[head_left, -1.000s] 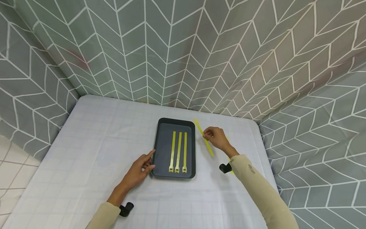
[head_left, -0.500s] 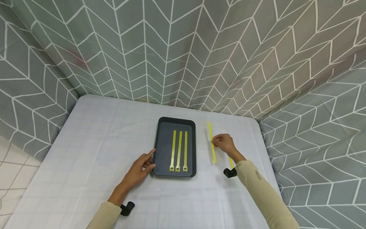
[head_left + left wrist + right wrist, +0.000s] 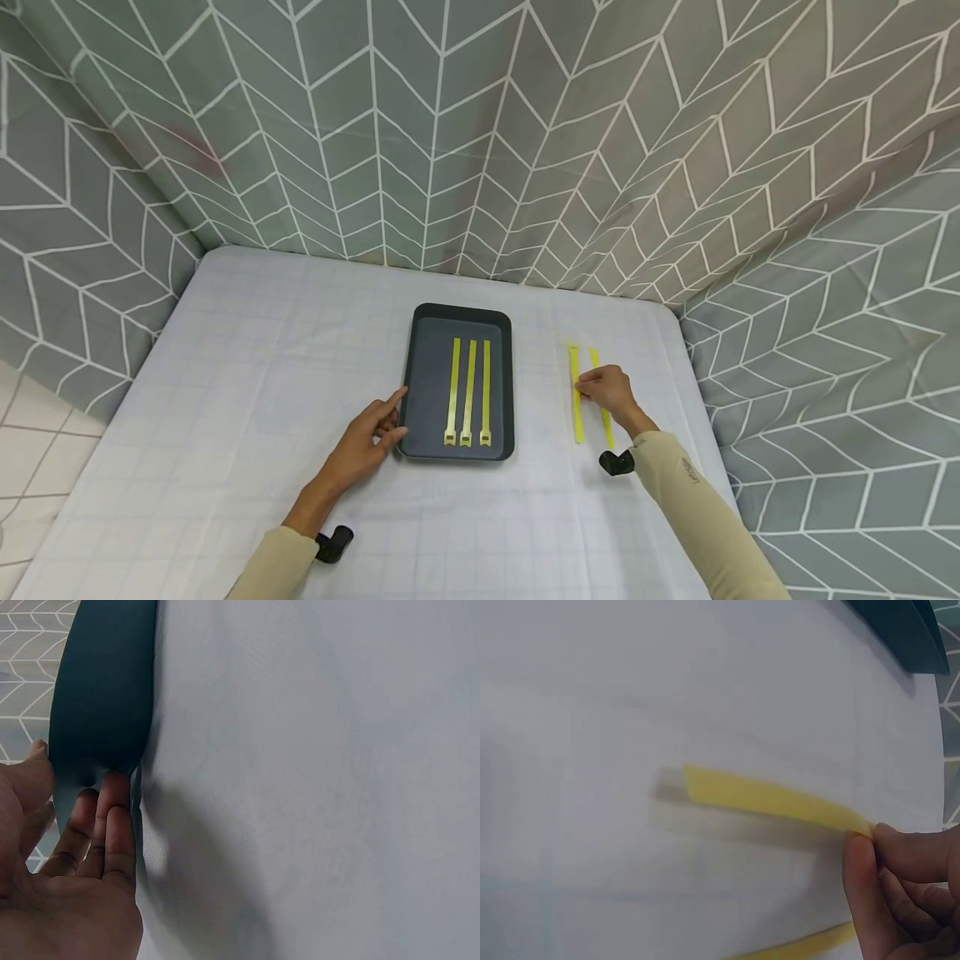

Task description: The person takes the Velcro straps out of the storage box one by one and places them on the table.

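Observation:
At the left side of the dark grey tray (image 3: 423, 350), my left hand (image 3: 358, 448) holds the rim. In the left wrist view its fingers (image 3: 116, 836) lie against the tray's outer wall, with the thumb at the rim. My right hand (image 3: 611, 392), right of the tray, pinches a yellow cable tie (image 3: 578, 425) around its middle. The right wrist view shows the free end of that cable tie (image 3: 757, 796) close over the cloth, casting a shadow. A second yellow cable tie (image 3: 608, 432) lies just right of it, partly hidden by the hand. Three cable ties (image 3: 471, 392) with slotted heads lie side by side inside the tray.
A white cloth (image 3: 300, 333) covers the table. Grey curtains with white chevron lines (image 3: 465, 167) stand along its back and right sides. Floor tiles (image 3: 45, 450) show at the far left. A black wrist mount (image 3: 617, 462) sits below the right hand.
My right hand has moved right and toward me, carrying the cable tie from beside the tray to near the other one. The left hand stays at the tray.

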Motion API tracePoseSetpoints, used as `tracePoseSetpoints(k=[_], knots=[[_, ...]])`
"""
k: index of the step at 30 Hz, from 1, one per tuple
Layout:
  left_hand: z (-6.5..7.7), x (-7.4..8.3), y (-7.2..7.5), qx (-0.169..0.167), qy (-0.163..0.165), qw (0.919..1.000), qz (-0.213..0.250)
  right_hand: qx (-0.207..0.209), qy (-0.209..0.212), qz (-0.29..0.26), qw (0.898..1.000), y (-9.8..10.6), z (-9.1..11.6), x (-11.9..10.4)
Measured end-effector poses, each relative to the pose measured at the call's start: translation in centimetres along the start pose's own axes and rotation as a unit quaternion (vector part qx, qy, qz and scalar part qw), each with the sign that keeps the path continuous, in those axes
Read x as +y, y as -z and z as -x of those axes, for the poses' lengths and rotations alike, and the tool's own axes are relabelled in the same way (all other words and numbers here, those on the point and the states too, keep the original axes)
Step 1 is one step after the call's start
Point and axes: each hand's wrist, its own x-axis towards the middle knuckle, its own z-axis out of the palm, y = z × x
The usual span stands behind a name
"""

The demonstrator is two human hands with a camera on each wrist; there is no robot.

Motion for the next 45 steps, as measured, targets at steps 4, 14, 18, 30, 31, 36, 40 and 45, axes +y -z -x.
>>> tracePoseSetpoints(k=[4, 14, 18, 30, 31, 36, 40, 45], knots=[[0.0, 0.1, 0.0, -0.001, 0.003, 1.0000, 0.003, 0.009, -0.010, 0.010, 1.000, 0.4, -0.1, 0.7], [-0.1, 0.1, 0.1, -0.001, 0.007, 0.9999, 0.008, 0.031, -0.009, 0.038, 0.999, 0.7, -0.1, 1.1], [-0.1, 0.2, 0.0, 0.001, 0.009, 0.9999, 0.006, 0.037, 0.006, 0.056, 0.998, 0.6, -0.3, 1.3], [0.0, 0.2, 0.0, 0.006, 0.008, 1.0000, -0.001, 0.056, 0.013, 0.120, 0.991, 0.6, -0.3, 1.2], [0.0, 0.2, 0.0, 0.005, 0.008, 1.0000, -0.001, 0.057, 0.013, 0.121, 0.991, 0.6, -0.2, 1.2], [0.0, 0.2, 0.0, 0.005, 0.004, 1.0000, -0.002, 0.068, 0.017, 0.136, 0.988, 0.5, 0.0, 1.2], [-0.1, 0.2, -0.1, 0.004, 0.006, 1.0000, -0.003, 0.076, 0.027, 0.151, 0.985, 0.4, 0.2, 1.3], [-0.1, 0.2, -0.1, 0.003, 0.011, 0.9999, -0.004, 0.081, 0.031, 0.162, 0.983, 0.4, 0.2, 1.4]])
